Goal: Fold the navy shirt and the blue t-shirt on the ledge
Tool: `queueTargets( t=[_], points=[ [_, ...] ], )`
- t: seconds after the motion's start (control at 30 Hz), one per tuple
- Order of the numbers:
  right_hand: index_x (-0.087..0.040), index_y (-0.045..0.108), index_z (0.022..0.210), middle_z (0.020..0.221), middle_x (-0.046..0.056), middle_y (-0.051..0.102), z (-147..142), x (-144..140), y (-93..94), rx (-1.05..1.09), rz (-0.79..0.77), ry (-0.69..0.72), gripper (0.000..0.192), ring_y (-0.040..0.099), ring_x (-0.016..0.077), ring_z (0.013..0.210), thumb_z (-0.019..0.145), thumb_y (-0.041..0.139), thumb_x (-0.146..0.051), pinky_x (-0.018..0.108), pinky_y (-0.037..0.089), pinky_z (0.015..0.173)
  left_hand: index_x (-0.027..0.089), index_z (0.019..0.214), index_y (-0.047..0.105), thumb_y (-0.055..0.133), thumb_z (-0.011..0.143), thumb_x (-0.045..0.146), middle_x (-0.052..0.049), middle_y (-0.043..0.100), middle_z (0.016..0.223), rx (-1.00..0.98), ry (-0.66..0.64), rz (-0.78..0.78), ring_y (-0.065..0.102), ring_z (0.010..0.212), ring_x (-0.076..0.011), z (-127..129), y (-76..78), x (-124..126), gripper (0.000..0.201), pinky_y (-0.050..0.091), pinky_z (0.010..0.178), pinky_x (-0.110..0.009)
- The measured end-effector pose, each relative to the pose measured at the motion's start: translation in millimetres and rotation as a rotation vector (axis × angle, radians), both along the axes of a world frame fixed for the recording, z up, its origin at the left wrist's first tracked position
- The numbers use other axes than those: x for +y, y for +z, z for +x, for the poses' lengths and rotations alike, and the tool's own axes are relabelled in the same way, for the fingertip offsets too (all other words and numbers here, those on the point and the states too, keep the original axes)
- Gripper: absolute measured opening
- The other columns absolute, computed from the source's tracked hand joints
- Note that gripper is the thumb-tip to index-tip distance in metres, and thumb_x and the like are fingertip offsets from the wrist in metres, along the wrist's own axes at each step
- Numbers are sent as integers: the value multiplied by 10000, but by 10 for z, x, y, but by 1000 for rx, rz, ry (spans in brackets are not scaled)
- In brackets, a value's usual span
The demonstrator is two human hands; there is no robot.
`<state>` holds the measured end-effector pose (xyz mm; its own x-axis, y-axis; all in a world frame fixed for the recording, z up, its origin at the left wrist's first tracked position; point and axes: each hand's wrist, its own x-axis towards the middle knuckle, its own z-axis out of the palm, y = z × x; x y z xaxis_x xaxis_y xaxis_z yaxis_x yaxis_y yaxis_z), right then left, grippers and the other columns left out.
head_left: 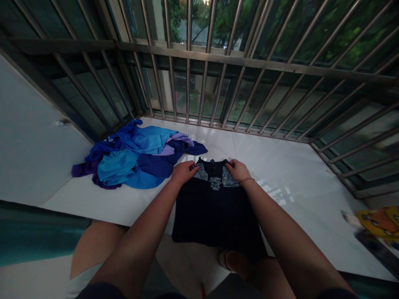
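A dark shirt [215,216] with a grey patterned yoke lies spread on the white ledge, its collar end away from me and its hem hanging over the front edge. My left hand [184,171] pinches the shirt at its left shoulder. At the opposite shoulder my right hand [237,170] grips the fabric between thumb and fingers. Small buttons or trim run down the middle of the neckline between both hands. The sleeves are not visible, and my forearms cover parts of the shirt's sides.
A heap of blue and purple clothes [137,153] lies on the ledge [299,174] to the left. Metal window bars [202,91] rise along the back. At the right edge sit a yellow printed item [380,222] and a dark object [375,249]. A teal curtain [40,236] hangs at lower left.
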<state>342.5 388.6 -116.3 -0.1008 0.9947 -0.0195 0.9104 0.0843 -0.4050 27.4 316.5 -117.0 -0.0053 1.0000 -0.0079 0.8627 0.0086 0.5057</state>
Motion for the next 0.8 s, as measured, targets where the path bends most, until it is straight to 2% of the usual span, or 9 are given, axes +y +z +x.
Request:
queueTargets(
  t=[0.1,0.3,0.5,0.6,0.67,0.8],
  points=[
    [-207,754,1108,1023,110,823,-9,-51,-42,-2,38,-98,288,736,247,930,1139,567,-423,310,469,770,306,1126,819,668,1068,594,-39,839,1029,-17,-4,4,752,982,-269,-8,-16,8,331,415,743,-339],
    [-216,783,1187,1068,147,836,-69,-113,-100,-12,55,-195,321,775,283,1000,1145,578,-459,328,501,806,302,1151,832,653,1086,571,-43,833,1078,-27,-38,14,747,1004,-263,-31,-40,15,330,434,754,-343],
    [-182,759,1231,1067,186,827,-143,-205,-90,34,113,-245,384,780,299,970,1175,482,-442,354,524,830,287,1169,842,712,1062,417,-58,791,1240,-101,-63,92,738,1103,-254,-37,-70,26,212,527,889,-340],
    [-190,728,1268,1094,161,823,-98,-338,13,107,178,-169,370,766,293,985,1163,453,-414,366,553,872,269,1196,829,680,1045,276,-67,763,1288,-160,-90,110,736,1058,-227,-46,-35,-7,212,570,954,-343],
    [-203,720,1278,1132,138,819,-3,-485,113,158,223,-73,332,757,285,1008,1129,485,-385,380,579,919,254,1180,818,624,1009,157,-73,744,1279,-199,-163,117,728,1000,-209,-67,12,-82,276,590,978,-349],
    [-237,743,1194,1204,127,793,333,-964,255,218,300,132,256,746,293,1102,1050,538,-288,448,608,1042,260,1145,808,562,945,61,-90,711,1300,-226,-336,211,720,1164,-235,-144,90,-436,374,594,1050,-373]
  ],
)
